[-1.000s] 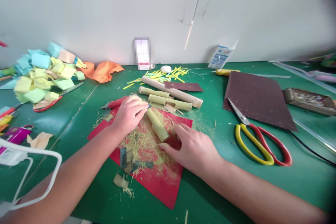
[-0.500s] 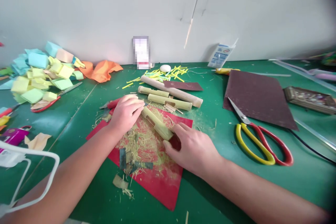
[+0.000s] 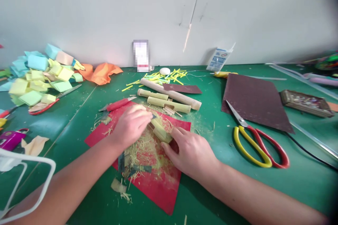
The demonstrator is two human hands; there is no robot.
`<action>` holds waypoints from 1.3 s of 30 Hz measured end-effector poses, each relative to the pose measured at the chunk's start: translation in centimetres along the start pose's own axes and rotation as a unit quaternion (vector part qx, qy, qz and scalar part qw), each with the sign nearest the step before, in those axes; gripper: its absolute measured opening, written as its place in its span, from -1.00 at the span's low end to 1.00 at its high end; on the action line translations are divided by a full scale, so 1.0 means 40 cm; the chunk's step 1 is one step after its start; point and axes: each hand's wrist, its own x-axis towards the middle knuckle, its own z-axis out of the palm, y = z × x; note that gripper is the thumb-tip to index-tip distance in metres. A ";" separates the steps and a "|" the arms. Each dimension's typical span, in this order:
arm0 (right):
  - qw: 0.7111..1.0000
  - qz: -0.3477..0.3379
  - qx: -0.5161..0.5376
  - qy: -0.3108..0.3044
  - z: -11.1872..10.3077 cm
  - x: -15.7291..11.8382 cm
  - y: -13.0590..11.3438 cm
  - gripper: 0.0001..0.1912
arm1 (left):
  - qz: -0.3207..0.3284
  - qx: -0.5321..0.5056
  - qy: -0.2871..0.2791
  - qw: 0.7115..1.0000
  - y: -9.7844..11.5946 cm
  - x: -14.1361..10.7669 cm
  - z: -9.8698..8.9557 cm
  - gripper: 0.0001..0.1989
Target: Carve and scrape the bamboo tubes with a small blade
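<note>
A pale green bamboo tube (image 3: 161, 132) with a notch cut in its side lies slanted over a red sheet (image 3: 163, 191). My right hand (image 3: 191, 149) pinches the tube's near end between thumb and fingers. Closed over its far part, my left hand (image 3: 134, 124) presses a small dark piece, apparently sandpaper (image 3: 154, 116), onto the bamboo; most of that piece is hidden under the fingers. Shavings and dust (image 3: 142, 149) cover the sheet, with scraps of dark paper among them. Beyond my left hand rests a red-handled knife (image 3: 118, 104).
Two notched bamboo pieces (image 3: 169, 104) and a longer stick (image 3: 171, 93) lie behind. To the right are scissors (image 3: 253, 142), a dark brown sheet (image 3: 256, 102) and a small box (image 3: 306, 103). Folded paper (image 3: 39, 77) is heaped at left; a white wire frame (image 3: 51, 172) juts in near my left forearm.
My left hand has slid along the bamboo toward my right hand, uncovering the red-handled knife behind it. My right hand keeps its grip. The whole view has shifted slightly.
</note>
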 end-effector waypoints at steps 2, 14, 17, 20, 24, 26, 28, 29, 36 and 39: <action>1.000 0.000 -0.002 0.000 -0.002 0.000 -0.001 -0.74 | -0.013 0.030 0.019 0.999 -0.010 0.000 -0.002 -0.83; 1.000 -0.002 0.006 0.002 0.003 -0.004 -0.002 -0.76 | 0.025 0.006 0.002 1.000 0.028 0.003 -0.005 -0.84; 1.000 -0.001 0.010 -0.003 0.003 -0.002 -0.003 -0.77 | 0.039 -0.028 -0.027 0.998 0.041 0.003 -0.004 -0.85; 1.000 0.009 0.007 -0.003 0.002 -0.002 -0.005 -0.74 | 0.014 0.023 0.004 1.000 0.043 0.004 -0.005 -0.85; 1.000 0.007 0.013 -0.008 0.001 -0.002 -0.004 -0.76 | 0.039 -0.008 -0.035 0.999 0.037 0.007 -0.008 -0.85; 1.000 0.015 0.014 -0.011 0.002 -0.001 -0.003 -0.75 | 0.038 0.004 -0.030 0.999 0.029 0.008 -0.010 -0.85; 0.999 0.027 0.012 -0.014 0.003 -0.001 -0.001 -0.73 | 0.009 0.047 0.010 0.999 0.027 0.006 -0.011 -0.86; 0.999 0.031 0.012 -0.015 0.003 -0.001 0.000 -0.73 | -0.002 0.058 0.024 0.998 0.030 0.005 -0.011 -0.86; 0.999 0.036 0.021 -0.015 0.005 -0.001 0.001 -0.72 | 0.028 0.038 -0.007 0.999 0.035 0.004 -0.010 -0.85; 0.999 0.031 0.013 -0.016 0.005 -0.001 0.001 -0.71 | 0.009 0.052 0.010 0.999 0.021 0.007 -0.009 -0.86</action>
